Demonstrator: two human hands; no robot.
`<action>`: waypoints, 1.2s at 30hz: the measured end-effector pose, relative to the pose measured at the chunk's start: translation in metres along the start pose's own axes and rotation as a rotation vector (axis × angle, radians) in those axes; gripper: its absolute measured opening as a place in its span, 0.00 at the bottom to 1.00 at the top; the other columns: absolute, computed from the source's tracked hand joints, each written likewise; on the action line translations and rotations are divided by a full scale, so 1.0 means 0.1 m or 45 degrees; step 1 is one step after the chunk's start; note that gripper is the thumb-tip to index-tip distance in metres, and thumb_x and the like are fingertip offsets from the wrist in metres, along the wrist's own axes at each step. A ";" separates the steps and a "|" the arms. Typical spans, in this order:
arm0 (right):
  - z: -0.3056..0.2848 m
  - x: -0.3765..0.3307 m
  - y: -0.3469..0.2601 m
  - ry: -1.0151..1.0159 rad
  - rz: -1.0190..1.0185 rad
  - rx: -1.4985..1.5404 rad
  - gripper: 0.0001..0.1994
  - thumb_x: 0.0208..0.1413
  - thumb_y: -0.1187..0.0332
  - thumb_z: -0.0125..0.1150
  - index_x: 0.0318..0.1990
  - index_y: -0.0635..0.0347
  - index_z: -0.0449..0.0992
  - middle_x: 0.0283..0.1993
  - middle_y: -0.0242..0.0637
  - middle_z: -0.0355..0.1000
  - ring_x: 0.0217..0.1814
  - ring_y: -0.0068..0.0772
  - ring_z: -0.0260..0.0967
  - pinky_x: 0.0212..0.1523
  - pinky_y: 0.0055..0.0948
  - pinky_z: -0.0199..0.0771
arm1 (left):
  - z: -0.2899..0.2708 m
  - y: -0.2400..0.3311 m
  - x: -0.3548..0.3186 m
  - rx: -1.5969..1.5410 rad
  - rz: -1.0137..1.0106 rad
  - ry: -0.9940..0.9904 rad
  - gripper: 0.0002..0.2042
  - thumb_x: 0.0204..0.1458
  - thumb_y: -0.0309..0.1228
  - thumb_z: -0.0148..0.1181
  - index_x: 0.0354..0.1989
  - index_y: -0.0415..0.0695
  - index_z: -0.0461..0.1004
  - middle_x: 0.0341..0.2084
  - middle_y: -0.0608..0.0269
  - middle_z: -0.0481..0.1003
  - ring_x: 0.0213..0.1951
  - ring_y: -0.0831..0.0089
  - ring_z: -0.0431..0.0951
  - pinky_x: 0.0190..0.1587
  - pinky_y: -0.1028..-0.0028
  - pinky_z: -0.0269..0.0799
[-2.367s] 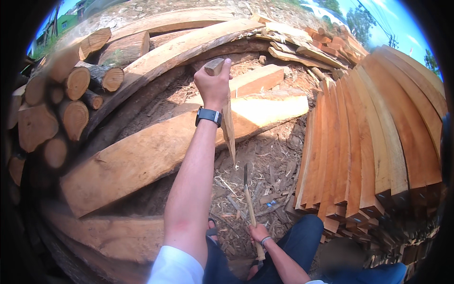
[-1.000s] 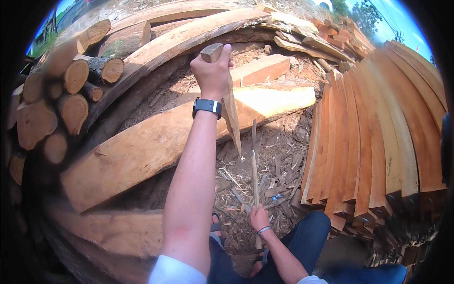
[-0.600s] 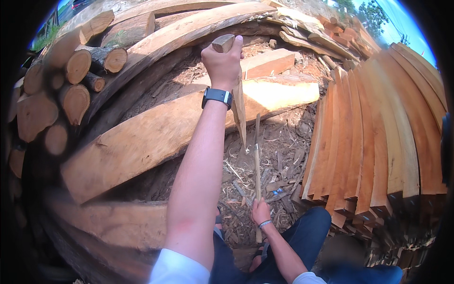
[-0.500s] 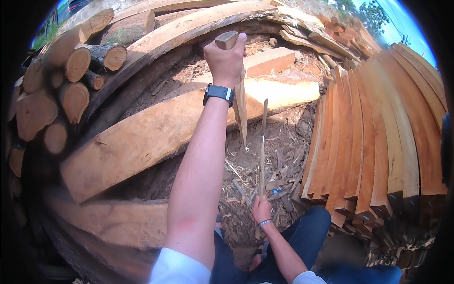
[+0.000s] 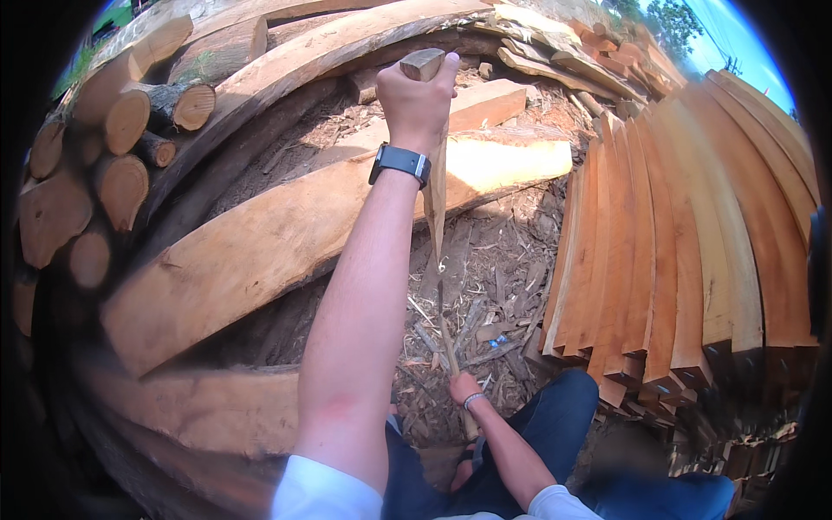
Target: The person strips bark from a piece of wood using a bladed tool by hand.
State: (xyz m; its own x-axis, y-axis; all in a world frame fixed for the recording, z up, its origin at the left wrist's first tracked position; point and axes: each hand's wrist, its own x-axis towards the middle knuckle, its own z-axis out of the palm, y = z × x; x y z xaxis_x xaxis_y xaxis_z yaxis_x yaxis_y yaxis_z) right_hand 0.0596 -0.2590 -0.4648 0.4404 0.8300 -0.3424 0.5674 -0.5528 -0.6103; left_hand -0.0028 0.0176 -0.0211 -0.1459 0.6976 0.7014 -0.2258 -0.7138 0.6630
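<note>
Left hand (image 5: 416, 106): closed in a fist around the blunt upper end of the wooden stake, thumb uppermost.
Right hand (image 5: 465, 390): wrapped around the lower part of a long, pale handle (image 5: 451, 353), whose butt shows below the fist.
Stake (image 5: 436, 204): held up in front of the large slab (image 5: 243, 251), tapering downward to a narrow point above the chip-strewn ground (image 5: 498, 290).
Blade (image 5: 441, 297): thin and dark, just below the stake's point; whether they touch, I cannot tell.
Stake handling: probably fairly light, stiff and dry, with little slip; the slender tip looks the most fragile part, and splinters seem likely along the cut faces.
Where to grip: the thick end looks best, with fingers well clear of the point and blade.
Writing: no brand, label or lettering is readable on the stake, handle or wristwatch (image 5: 400, 162).
</note>
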 end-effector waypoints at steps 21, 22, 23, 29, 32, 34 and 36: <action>-0.04 0.05 0.05 0.046 -0.071 -0.111 0.16 0.62 0.62 0.47 0.39 0.71 0.69 0.31 0.67 0.72 0.39 0.69 0.71 0.43 0.58 0.71 | 0.11 -0.05 -0.02 0.037 0.031 -0.062 0.10 0.51 0.31 0.65 0.23 0.36 0.79 0.17 0.61 0.78 0.18 0.78 0.77 0.23 0.78 0.73; 0.00 0.01 0.07 0.046 -0.083 -0.126 0.16 0.62 0.63 0.46 0.38 0.71 0.69 0.31 0.67 0.72 0.38 0.70 0.71 0.42 0.58 0.71 | 0.08 -0.03 -0.02 0.027 0.028 -0.053 0.10 0.51 0.31 0.65 0.23 0.36 0.79 0.17 0.61 0.78 0.18 0.78 0.77 0.23 0.78 0.73; 0.02 -0.01 0.08 0.047 -0.093 -0.141 0.15 0.62 0.63 0.46 0.37 0.71 0.69 0.30 0.67 0.72 0.38 0.70 0.71 0.42 0.58 0.71 | 0.07 -0.02 -0.02 0.015 0.025 -0.045 0.10 0.51 0.31 0.65 0.24 0.36 0.79 0.17 0.61 0.78 0.18 0.78 0.78 0.23 0.78 0.73; -0.02 0.05 -0.06 0.144 -0.026 -0.026 0.17 0.62 0.62 0.47 0.37 0.72 0.70 0.32 0.69 0.72 0.39 0.69 0.71 0.42 0.58 0.72 | 0.03 -0.03 -0.03 0.030 0.003 -0.056 0.10 0.51 0.31 0.64 0.22 0.37 0.79 0.16 0.62 0.78 0.18 0.78 0.77 0.23 0.79 0.73; 0.06 0.03 0.19 -0.034 0.030 -0.127 0.17 0.62 0.62 0.47 0.37 0.72 0.70 0.31 0.69 0.71 0.39 0.70 0.71 0.41 0.58 0.71 | 0.06 0.01 -0.02 0.040 -0.015 -0.053 0.11 0.51 0.31 0.65 0.21 0.38 0.78 0.16 0.64 0.77 0.18 0.79 0.77 0.24 0.78 0.72; 0.03 0.00 0.01 0.120 -0.008 -0.051 0.17 0.62 0.61 0.47 0.36 0.72 0.70 0.32 0.68 0.72 0.38 0.69 0.71 0.41 0.58 0.72 | 0.03 -0.04 -0.04 0.042 -0.021 -0.051 0.11 0.52 0.31 0.65 0.21 0.38 0.78 0.16 0.64 0.77 0.18 0.79 0.76 0.24 0.78 0.72; -0.03 -0.02 -0.13 0.259 0.000 0.057 0.18 0.62 0.61 0.48 0.36 0.72 0.71 0.31 0.67 0.72 0.38 0.69 0.71 0.42 0.57 0.72 | 0.04 -0.09 -0.04 0.052 -0.036 -0.063 0.12 0.52 0.32 0.65 0.20 0.38 0.78 0.16 0.64 0.77 0.18 0.79 0.76 0.24 0.78 0.72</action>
State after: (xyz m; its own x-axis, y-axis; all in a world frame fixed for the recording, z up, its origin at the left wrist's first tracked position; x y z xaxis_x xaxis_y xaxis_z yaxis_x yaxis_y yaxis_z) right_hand 0.0536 -0.2532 -0.4540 0.5746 0.7951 -0.1938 0.5380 -0.5455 -0.6427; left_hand 0.0040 0.0205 -0.0287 -0.0918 0.7145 0.6935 -0.1893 -0.6963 0.6923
